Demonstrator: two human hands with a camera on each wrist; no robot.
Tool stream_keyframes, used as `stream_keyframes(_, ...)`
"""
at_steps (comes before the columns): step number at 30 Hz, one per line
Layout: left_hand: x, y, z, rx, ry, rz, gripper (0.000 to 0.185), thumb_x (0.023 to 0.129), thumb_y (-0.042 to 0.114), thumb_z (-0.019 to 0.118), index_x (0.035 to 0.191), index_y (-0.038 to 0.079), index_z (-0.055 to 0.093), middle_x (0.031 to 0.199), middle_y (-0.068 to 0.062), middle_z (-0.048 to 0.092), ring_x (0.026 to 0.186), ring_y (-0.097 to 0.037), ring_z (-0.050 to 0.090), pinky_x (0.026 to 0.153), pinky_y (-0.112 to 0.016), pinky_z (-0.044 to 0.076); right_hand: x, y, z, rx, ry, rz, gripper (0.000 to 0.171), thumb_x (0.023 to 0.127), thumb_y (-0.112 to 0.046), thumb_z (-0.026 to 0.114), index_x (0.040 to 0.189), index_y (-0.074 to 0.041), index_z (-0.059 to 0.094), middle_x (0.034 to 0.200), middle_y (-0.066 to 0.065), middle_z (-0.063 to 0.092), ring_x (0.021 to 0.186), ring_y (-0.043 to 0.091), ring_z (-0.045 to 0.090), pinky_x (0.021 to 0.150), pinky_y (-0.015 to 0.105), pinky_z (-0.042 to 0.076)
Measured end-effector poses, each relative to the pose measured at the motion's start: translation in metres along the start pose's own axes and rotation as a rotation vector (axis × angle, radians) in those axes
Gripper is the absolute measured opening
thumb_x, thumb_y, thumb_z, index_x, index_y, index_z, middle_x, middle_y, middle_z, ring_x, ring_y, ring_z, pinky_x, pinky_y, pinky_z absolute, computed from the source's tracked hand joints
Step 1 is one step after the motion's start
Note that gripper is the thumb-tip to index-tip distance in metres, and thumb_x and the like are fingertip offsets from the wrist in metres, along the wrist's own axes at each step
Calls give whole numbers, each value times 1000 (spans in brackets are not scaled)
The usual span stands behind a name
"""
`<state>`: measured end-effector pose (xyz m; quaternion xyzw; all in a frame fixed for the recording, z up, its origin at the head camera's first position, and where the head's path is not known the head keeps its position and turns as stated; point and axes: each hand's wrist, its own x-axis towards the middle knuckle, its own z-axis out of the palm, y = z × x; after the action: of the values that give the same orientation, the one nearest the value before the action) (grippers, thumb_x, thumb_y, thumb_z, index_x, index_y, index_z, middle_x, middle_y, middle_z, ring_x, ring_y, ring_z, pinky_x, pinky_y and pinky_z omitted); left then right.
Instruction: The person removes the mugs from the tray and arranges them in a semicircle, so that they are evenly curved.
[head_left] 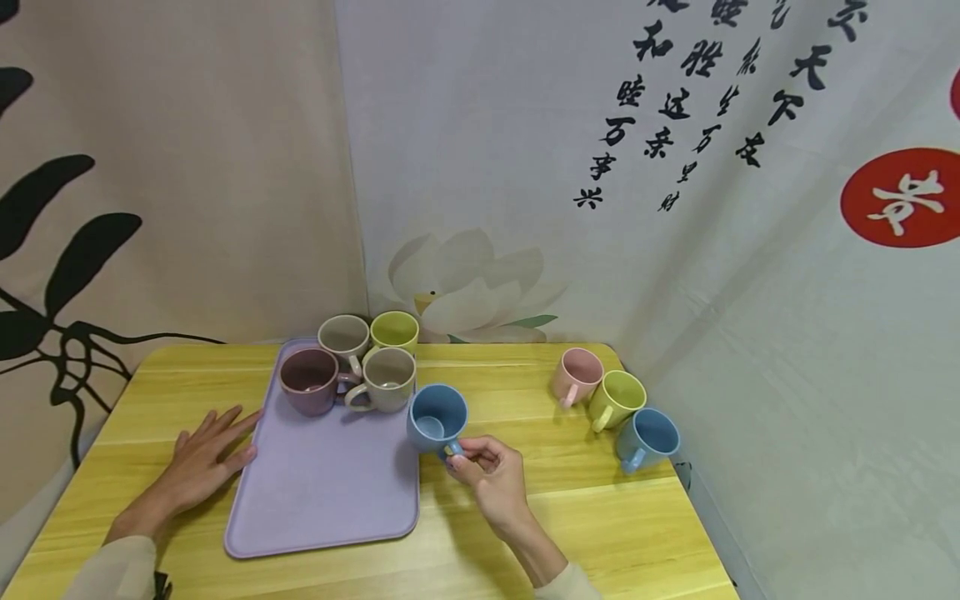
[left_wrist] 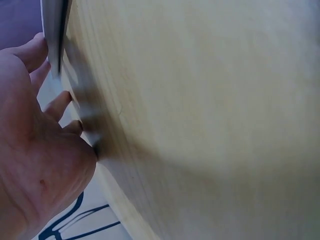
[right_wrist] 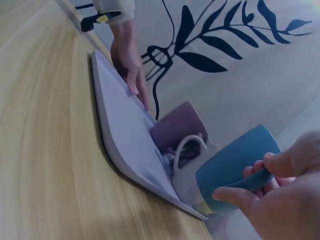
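Note:
My right hand (head_left: 492, 483) grips the handle of a blue mug (head_left: 437, 419), which is held above the right edge of a lilac tray (head_left: 330, 492). In the right wrist view, fingers and thumb curl round the handle of that blue mug (right_wrist: 237, 165). My left hand (head_left: 206, 462) lies on the table with spread fingers, its fingertips touching the tray's left edge. On the far part of the tray stand a purple mug (head_left: 308, 382), a beige mug (head_left: 389, 379), a grey-beige mug (head_left: 344, 336) and a yellow-green mug (head_left: 394, 329), partly hidden.
At the table's right side stand a pink mug (head_left: 577, 375), a yellow-green mug (head_left: 617, 398) and a blue mug (head_left: 648, 437) in a slanting row. The wooden table (head_left: 570, 525) meets a printed cloth backdrop (head_left: 480, 125) at its far edge.

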<state>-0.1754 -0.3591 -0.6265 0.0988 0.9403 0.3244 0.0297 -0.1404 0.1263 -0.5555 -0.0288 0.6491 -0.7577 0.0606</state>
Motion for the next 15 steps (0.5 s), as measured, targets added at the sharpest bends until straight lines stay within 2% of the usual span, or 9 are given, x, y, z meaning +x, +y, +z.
stream_keyframes(9, -1, -2, 1, -19, -9, -5, 67, 119, 40, 54, 177, 13, 36, 180, -43, 19, 164, -77, 3, 122, -97, -9, 2, -9, -21, 0, 113, -33, 25, 100, 14, 74, 124, 20, 69, 110, 23, 77, 101, 23, 82, 96, 42, 71)
stream_keyframes(15, -1, 1, -2, -1, -11, -7, 66, 119, 38, 55, 177, 12, 36, 180, -43, 20, 163, -77, 6, 122, -97, -7, 6, -17, -39, -28, 144, -79, 28, 101, 13, 74, 126, 23, 66, 109, 21, 75, 102, 22, 83, 95, 40, 71)
